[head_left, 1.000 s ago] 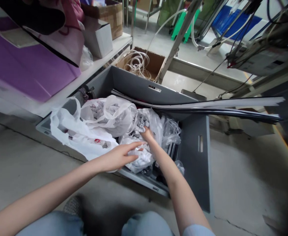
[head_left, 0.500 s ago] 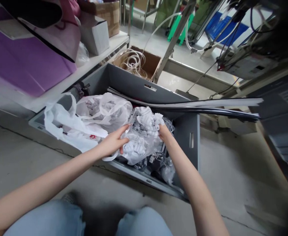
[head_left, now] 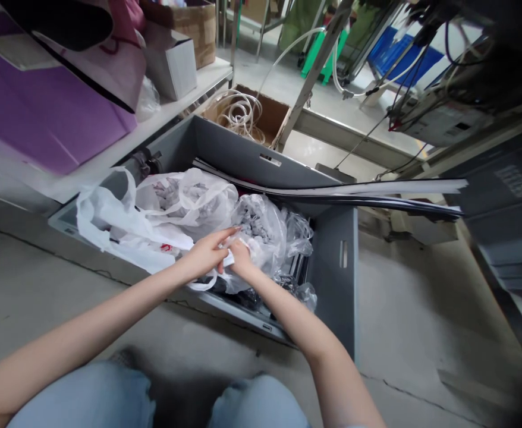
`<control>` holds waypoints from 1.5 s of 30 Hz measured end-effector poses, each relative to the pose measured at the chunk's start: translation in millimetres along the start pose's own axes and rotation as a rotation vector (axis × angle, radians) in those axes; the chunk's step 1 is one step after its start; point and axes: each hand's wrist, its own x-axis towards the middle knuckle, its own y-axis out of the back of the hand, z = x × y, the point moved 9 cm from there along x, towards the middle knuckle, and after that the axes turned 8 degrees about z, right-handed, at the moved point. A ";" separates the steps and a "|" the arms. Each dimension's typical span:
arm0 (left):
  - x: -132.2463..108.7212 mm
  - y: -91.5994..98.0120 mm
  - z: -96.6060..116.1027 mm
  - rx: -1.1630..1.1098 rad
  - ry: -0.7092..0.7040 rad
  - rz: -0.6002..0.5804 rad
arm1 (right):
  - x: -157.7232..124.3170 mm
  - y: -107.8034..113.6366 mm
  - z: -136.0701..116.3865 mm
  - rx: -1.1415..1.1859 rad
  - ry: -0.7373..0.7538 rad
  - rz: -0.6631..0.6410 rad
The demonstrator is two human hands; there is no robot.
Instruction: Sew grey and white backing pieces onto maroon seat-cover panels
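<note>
A grey plastic crate (head_left: 335, 267) on the floor holds several clear and white plastic bags of small white parts. My left hand (head_left: 206, 255) and my right hand (head_left: 240, 256) meet at the near edge of a clear bag of parts (head_left: 261, 229) in the middle of the crate. Both pinch the bag's plastic, with a small white piece between them. A white bag with red print (head_left: 122, 223) lies to the left, and another clear bag (head_left: 185, 196) sits behind it.
Long dark and white strips (head_left: 377, 196) lie across the crate's far right corner. A purple box (head_left: 42, 113) and a white box (head_left: 172, 59) sit on the shelf at left. A cardboard box of coiled tubing (head_left: 247, 113) stands behind. Concrete floor lies to the right.
My right hand came down from the bag's far top to its near edge, beside my left hand. The bag, lifted half a second ago, has settled back into the crate.
</note>
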 end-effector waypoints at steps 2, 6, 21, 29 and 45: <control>2.3 11.3 -3.4 -0.056 0.004 0.043 | 1.2 2.4 3.3 0.002 -0.021 -0.012; 6.8 35.8 -2.7 -0.122 -0.032 0.143 | -0.8 25.4 11.4 0.148 0.018 -0.121; 30.6 44.8 -12.5 0.232 -0.132 0.214 | -80.1 99.1 32.2 -0.428 0.255 -0.132; 35.8 22.6 -6.3 0.347 -0.165 0.154 | -107.3 110.4 -8.7 -0.493 0.439 -0.164; -17.4 -38.3 95.8 -0.381 -0.082 -0.319 | -108.5 203.6 -66.2 0.243 0.496 0.263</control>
